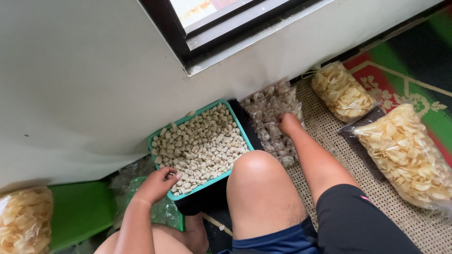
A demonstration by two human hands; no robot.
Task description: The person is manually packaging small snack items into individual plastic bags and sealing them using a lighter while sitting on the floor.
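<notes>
Head view. The left hand (159, 183), fingers curled, rests at the near rim of a teal tray (245, 136) filled with small pale cubes (202, 146). The right hand (288, 123) closes among small clear packets (270, 106) piled beside the tray, against the wall (84, 84).

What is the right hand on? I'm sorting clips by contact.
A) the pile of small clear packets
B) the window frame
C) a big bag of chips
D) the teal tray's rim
A: the right hand rests on the packets heaped by the wall, beside the tray; the chip bags lie apart from it.
</notes>
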